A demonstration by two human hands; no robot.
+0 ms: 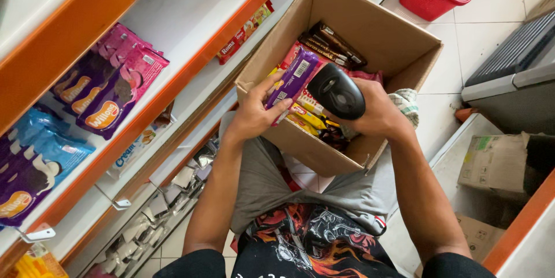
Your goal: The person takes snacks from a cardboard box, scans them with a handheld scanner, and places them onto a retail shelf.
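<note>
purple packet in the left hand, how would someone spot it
Find the open cardboard box on the person's lap. Over its near edge the left hand holds a slim purple packet, beside the black scanner; it alone is lifted clear of the packets inside.

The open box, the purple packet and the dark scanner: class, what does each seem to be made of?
Box: corrugated cardboard, matt brown, with folded flaps and raw edges. Purple packet in the left hand: probably thin plastic film, glossy, printed. Scanner in the right hand: likely moulded hard plastic, dark, with a smooth sheen.
</note>
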